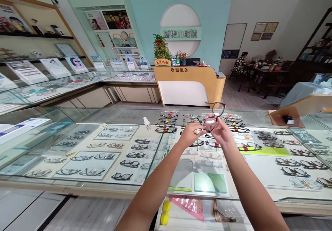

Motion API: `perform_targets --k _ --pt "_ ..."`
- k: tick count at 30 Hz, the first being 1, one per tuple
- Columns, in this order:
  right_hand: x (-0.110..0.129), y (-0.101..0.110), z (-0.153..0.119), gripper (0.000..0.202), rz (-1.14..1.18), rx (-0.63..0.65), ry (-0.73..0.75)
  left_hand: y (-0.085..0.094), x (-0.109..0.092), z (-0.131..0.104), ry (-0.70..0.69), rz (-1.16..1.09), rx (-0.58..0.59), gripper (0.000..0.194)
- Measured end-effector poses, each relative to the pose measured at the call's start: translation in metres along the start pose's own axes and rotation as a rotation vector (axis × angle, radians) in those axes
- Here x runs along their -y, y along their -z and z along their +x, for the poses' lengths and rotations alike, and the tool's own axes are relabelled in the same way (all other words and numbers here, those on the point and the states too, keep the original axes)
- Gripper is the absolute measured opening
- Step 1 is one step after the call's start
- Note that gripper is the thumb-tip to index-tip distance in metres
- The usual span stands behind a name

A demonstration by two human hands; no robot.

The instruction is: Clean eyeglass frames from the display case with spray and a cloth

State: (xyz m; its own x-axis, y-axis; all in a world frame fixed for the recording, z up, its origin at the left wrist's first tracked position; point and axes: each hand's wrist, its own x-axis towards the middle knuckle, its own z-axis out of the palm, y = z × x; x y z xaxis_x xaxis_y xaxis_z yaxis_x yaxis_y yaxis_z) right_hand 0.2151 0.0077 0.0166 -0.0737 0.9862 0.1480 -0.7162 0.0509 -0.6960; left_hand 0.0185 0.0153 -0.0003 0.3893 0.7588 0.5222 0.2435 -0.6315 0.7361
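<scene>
A dark-rimmed pair of eyeglasses [218,109] is held up over the glass counter, tilted, one round lens above the other. My right hand [222,131] grips it, with thumb and fingers near the lower lens. Close beside that lens, my left hand [188,134] is closed, and a small whitish piece [198,131] pokes out of its fingers. I cannot tell exactly what this piece is. Below and around both hands lie rows of eyeglasses [166,130], several with coloured tags. A small white bottle [147,123] stands on the counter to the left.
The glass display counter [178,193] spans the view, with more frames under its glass. A wooden stand [285,118] sits at the right. Below are yellow round items [165,213] and a pink sheet [189,206]. Beyond are a cashier desk [189,75] and a seated person [241,64].
</scene>
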Motion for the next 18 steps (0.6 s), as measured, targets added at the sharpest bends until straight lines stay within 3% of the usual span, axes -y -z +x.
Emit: perform_targets --k 2,4,9,11,14,18 --pt "0.005 0.003 0.000 0.024 0.101 -0.011 0.012 0.003 0.003 0.001 0.066 -0.085 -0.102 0.053" --pt "0.010 0.005 -0.001 0.021 0.201 -0.014 0.007 0.013 0.009 0.003 0.137 -0.180 -0.296 0.060" --pt "0.019 0.006 -0.005 0.019 0.292 -0.027 0.018 0.062 0.034 0.011 0.286 -0.371 -1.019 0.081" --pt "0.020 0.005 -0.006 0.017 0.289 -0.031 0.034 0.085 0.045 0.011 0.351 -0.468 -1.229 0.083" --pt "0.020 0.004 -0.007 0.015 0.278 -0.040 0.039 0.112 0.059 0.006 0.473 -0.591 -1.441 0.074" --pt "0.019 0.006 -0.005 0.015 0.264 -0.051 0.017 0.130 0.077 -0.001 0.560 -0.633 -1.518 0.074"
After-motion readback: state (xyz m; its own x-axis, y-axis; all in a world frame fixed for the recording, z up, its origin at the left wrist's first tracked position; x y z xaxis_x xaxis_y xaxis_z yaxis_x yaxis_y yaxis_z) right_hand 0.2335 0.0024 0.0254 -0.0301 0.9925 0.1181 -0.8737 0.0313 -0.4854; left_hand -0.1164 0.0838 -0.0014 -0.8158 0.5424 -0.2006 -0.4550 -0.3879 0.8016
